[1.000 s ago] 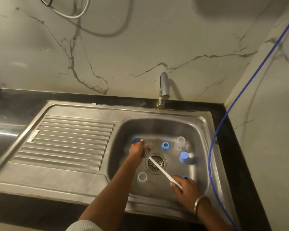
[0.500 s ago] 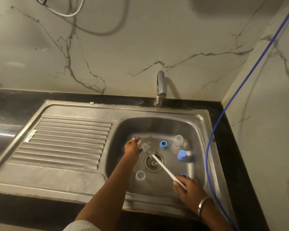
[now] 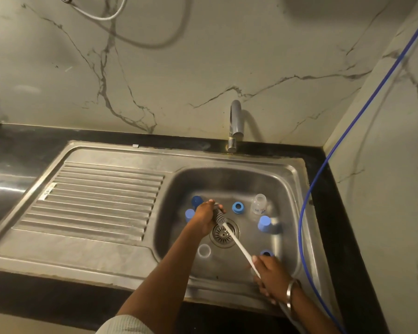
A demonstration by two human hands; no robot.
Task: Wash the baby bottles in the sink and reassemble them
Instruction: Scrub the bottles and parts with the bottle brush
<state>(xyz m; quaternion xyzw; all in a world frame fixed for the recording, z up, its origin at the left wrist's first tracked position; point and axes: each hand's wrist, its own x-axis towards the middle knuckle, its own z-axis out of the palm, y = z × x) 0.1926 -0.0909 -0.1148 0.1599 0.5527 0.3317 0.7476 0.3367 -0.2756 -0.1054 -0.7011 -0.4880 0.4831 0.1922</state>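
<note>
Scrubbing goes on at the bottom of the stainless steel sink (image 3: 292,189): the left hand (image 3: 204,219) has its fingers curled round something small just left of the round metal drain strainer (image 3: 223,233), most likely a bottle part, though the hand hides it. The right hand (image 3: 272,276) grips the end of the long white-handled bottle brush (image 3: 237,244), whose grey bristle head is pushed in against the left palm.

Half a second ago the bristles stood clear of the left hand; now most of them have gone back under the fingers, and the right hand has slid a little toward the drain. That reads as one stroke of a back-and-forth scrub, so washing is under way, not finishing.

The other pieces lie loose around the basin: a small clear plastic bottle (image 3: 259,203) upright near the back, a blue screw ring (image 3: 238,207) beside it, a pale blue cap (image 3: 264,222), another blue ring (image 3: 266,253) just above the right hand, a clear round cup-like piece (image 3: 204,250), and two blue caps (image 3: 190,215) behind the left hand. No water shows at the chrome tap (image 3: 235,124). Rinsing and reassembly seem far off.
</note>
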